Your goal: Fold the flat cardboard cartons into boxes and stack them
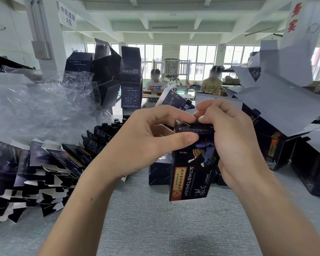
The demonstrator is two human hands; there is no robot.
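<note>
Two hands on one dark carton (pixel 190 174), held upright just above grey table (pixel 155 218), centre of view. L hand (pixel 142 137) pinches carton's top end btw thumb & index finger; R hand (pixel 235 137) curls fingers round same top flap from other side. Flat cartons (pixel 35 172) piled on table at left, below clear plastic wrap (pixel 35 108). Folded boxes (pixel 277 148) stacked at right; another box stack (pixel 130 78) at back left.
</note>
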